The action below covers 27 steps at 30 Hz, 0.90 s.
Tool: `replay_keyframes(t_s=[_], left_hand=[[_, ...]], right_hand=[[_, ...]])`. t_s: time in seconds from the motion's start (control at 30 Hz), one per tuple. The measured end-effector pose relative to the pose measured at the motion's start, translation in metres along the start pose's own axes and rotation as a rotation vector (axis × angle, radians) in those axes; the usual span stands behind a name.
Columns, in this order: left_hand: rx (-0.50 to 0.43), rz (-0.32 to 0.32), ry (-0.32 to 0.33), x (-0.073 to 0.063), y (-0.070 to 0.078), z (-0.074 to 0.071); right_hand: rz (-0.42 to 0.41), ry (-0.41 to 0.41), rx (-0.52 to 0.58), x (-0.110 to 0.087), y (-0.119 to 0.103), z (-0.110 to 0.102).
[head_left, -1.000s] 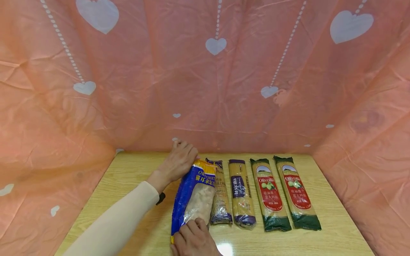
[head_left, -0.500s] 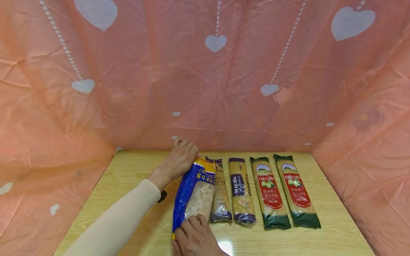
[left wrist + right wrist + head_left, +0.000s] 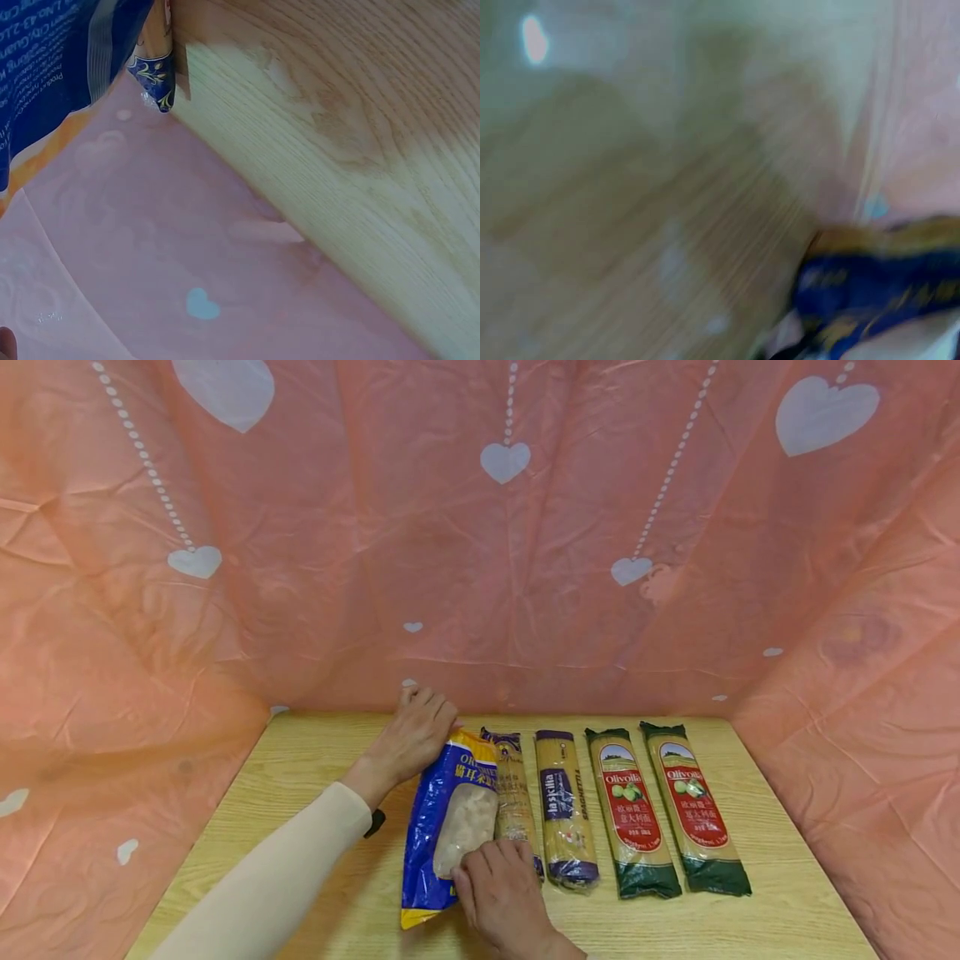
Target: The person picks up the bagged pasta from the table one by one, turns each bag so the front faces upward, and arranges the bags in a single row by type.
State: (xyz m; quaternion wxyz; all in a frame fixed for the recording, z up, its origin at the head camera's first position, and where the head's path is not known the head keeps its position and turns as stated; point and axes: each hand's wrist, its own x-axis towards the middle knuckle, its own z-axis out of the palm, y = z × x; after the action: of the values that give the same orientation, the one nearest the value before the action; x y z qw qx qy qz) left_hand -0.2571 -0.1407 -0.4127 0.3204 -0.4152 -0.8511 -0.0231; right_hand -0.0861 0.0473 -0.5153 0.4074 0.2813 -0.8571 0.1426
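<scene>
A blue and yellow pasta bag (image 3: 427, 839), with pale shell-like pieces behind its clear window, is held tilted at the left of the row of packets. My left hand (image 3: 415, 733) grips its top corner. Curled at the bag's lower right edge, my right hand (image 3: 504, 893) seems to hold it there; the thumb side touches the bag. The printed back of the pasta bag (image 3: 67, 60) fills the upper left of the left wrist view. In the blurred right wrist view, the pasta bag (image 3: 885, 292) lies at lower right. A spaghetti packet (image 3: 516, 793) is partly hidden behind bag and right hand.
To the right lie a purple-labelled spaghetti packet (image 3: 557, 802) and two red-labelled, green-ended spaghetti packets (image 3: 636, 827), (image 3: 697, 818) side by side. They rest on a wooden table (image 3: 300, 760). Pink cloth (image 3: 510, 568) with white hearts encloses the back and sides.
My right hand has let go of the bag's bottom end and shifted right to its lower right edge. The yellow bottom corner now shows. The left hand stays at the top, slightly further left.
</scene>
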Motion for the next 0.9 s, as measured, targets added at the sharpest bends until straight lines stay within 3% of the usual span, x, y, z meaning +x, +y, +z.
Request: replay_keyframes(t_s=[0.07,0.17,0.27,0.37,0.53,0.77,0.9], left_hand=[[0.0,-0.002,-0.005,-0.001,0.0,-0.001],[0.006,-0.002,-0.014,-0.003,-0.001,-0.001],[0.002,-0.003,-0.017,-0.004,-0.001,-0.001],[-0.001,-0.002,-0.026,-0.005,0.001,-0.002],[0.01,0.013,0.003,-0.005,0.004,-0.004],[-0.008,0.019,0.053,-0.009,0.001,0.0],[0.004,0.014,0.05,-0.011,0.0,-0.001]], right_hand=[[0.097,-0.038,-0.063,-0.003,0.008,0.001],[0.244,-0.176,-0.122,-0.004,0.015,0.0],[0.359,-0.334,-0.088,-0.001,0.017,-0.002],[0.409,-0.399,-0.015,0.003,0.017,-0.002],[0.381,-0.359,0.061,0.003,0.02,0.001],[0.281,-0.173,0.066,0.001,0.024,0.013],[0.316,-0.191,0.068,-0.002,0.024,0.014]])
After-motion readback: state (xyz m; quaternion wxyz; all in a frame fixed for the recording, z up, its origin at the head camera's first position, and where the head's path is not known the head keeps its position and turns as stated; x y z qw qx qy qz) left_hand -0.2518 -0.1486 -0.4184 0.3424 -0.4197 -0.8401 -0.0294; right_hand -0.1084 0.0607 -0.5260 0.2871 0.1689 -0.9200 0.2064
